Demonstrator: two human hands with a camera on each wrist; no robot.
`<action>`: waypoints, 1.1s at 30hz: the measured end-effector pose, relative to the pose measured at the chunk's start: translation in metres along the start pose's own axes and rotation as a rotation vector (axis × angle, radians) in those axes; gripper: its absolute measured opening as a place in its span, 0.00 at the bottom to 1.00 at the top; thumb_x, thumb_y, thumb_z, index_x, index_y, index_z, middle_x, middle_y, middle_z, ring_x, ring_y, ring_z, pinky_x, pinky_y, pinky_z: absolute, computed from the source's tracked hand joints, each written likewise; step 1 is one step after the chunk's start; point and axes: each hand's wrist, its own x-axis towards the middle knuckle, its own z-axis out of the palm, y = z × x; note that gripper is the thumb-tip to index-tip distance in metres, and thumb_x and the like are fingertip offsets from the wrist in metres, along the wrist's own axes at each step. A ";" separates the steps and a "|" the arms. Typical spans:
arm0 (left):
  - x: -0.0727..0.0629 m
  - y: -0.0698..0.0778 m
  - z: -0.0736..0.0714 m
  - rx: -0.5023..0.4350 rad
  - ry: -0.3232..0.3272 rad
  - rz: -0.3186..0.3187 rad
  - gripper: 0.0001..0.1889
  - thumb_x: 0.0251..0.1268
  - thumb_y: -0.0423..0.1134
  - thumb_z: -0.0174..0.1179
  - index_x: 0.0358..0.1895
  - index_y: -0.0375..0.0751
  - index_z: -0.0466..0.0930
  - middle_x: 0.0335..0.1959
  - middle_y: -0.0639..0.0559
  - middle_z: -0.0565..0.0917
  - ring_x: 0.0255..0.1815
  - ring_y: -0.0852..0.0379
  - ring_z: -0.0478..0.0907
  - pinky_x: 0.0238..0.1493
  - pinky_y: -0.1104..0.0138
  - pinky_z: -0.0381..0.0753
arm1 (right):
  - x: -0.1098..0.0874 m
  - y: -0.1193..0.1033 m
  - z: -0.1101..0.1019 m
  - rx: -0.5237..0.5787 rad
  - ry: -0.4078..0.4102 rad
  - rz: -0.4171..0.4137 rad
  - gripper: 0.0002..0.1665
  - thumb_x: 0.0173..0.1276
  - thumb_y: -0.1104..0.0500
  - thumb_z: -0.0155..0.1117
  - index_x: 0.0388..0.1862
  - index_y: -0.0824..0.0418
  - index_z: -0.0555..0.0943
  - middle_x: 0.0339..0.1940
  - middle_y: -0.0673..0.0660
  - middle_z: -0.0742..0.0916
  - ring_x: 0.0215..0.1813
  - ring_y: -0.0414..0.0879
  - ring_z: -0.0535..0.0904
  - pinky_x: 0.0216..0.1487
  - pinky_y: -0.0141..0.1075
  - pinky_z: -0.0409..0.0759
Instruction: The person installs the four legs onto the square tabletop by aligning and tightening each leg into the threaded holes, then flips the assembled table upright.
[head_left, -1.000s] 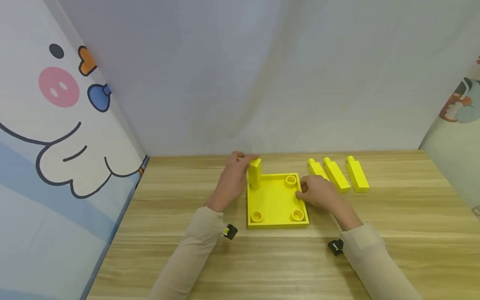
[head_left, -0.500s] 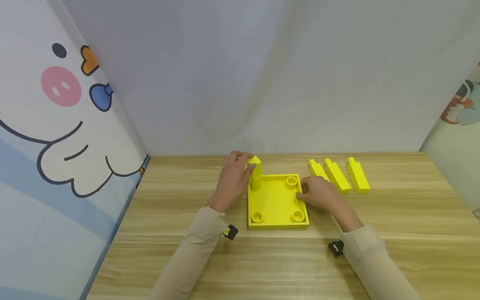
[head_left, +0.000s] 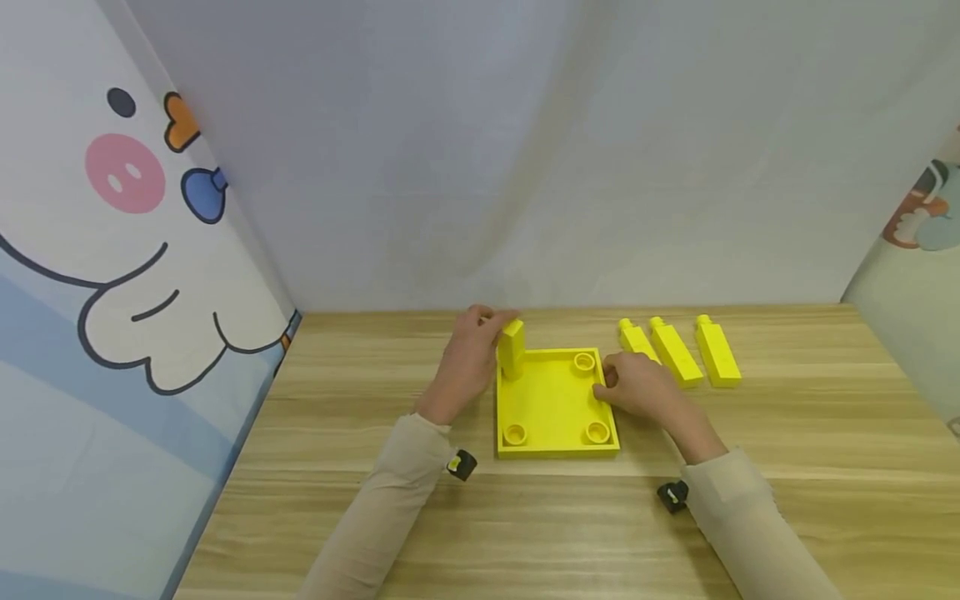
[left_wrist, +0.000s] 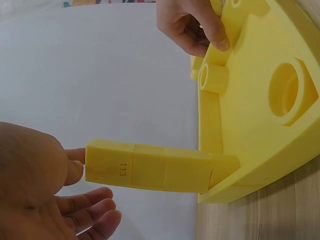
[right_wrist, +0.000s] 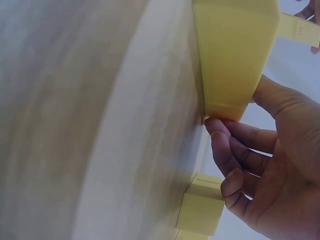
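A yellow square tray-like board (head_left: 553, 400) lies on the wooden table, with a round socket (head_left: 597, 432) showing in three of its corners. At its far left corner a yellow square post (head_left: 513, 348) stands upright. My left hand (head_left: 467, 358) has thumb and index finger at the post's top end; in the left wrist view the other fingers hang loose below the post (left_wrist: 150, 167). My right hand (head_left: 641, 385) grips the board's right wall, thumb over the rim and fingertips against the outside, low by the table in the right wrist view.
Three more yellow posts (head_left: 718, 354) with round knobbed ends lie behind and right of my right hand, the nearest partly hidden by it. A pale curtain (head_left: 562, 167) rises at the table's back edge, and a printed cloth (head_left: 123, 175) hangs at left.
My left thumb lay on the near side of the post half a second ago and no longer shows there. The post's top looks turned. My right hand keeps its hold on the board.
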 end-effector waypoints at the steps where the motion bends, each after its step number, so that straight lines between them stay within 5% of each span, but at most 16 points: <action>1: 0.000 0.001 0.000 -0.004 -0.005 -0.011 0.19 0.81 0.31 0.47 0.69 0.40 0.76 0.58 0.35 0.77 0.57 0.40 0.75 0.52 0.52 0.83 | 0.000 0.000 0.000 -0.001 0.000 0.001 0.13 0.67 0.51 0.64 0.28 0.57 0.75 0.24 0.52 0.78 0.28 0.45 0.70 0.30 0.36 0.64; 8: -0.001 0.002 0.000 -0.014 0.004 -0.060 0.25 0.79 0.48 0.54 0.69 0.36 0.72 0.61 0.36 0.76 0.62 0.40 0.73 0.62 0.50 0.78 | 0.001 0.002 0.002 0.001 0.004 -0.003 0.13 0.67 0.51 0.64 0.28 0.56 0.75 0.24 0.52 0.78 0.27 0.44 0.69 0.29 0.35 0.63; 20: 0.002 -0.001 0.004 0.020 0.009 -0.001 0.18 0.81 0.35 0.49 0.67 0.45 0.76 0.59 0.39 0.77 0.59 0.43 0.75 0.53 0.54 0.83 | -0.001 0.001 0.000 -0.003 0.010 -0.001 0.13 0.67 0.52 0.64 0.27 0.56 0.75 0.23 0.52 0.76 0.27 0.44 0.68 0.29 0.36 0.62; 28: 0.003 0.001 0.004 0.003 -0.007 0.020 0.25 0.75 0.20 0.45 0.64 0.46 0.79 0.57 0.38 0.78 0.59 0.41 0.74 0.55 0.52 0.82 | 0.001 0.003 0.002 -0.004 0.020 -0.005 0.13 0.67 0.51 0.65 0.27 0.56 0.75 0.23 0.51 0.76 0.27 0.44 0.68 0.29 0.35 0.62; 33: 0.004 0.003 0.005 -0.005 -0.002 -0.009 0.18 0.80 0.30 0.47 0.66 0.43 0.76 0.60 0.38 0.77 0.60 0.41 0.74 0.57 0.51 0.82 | 0.003 0.005 0.004 0.000 0.014 -0.003 0.14 0.66 0.50 0.65 0.27 0.56 0.75 0.23 0.50 0.76 0.27 0.44 0.68 0.29 0.35 0.62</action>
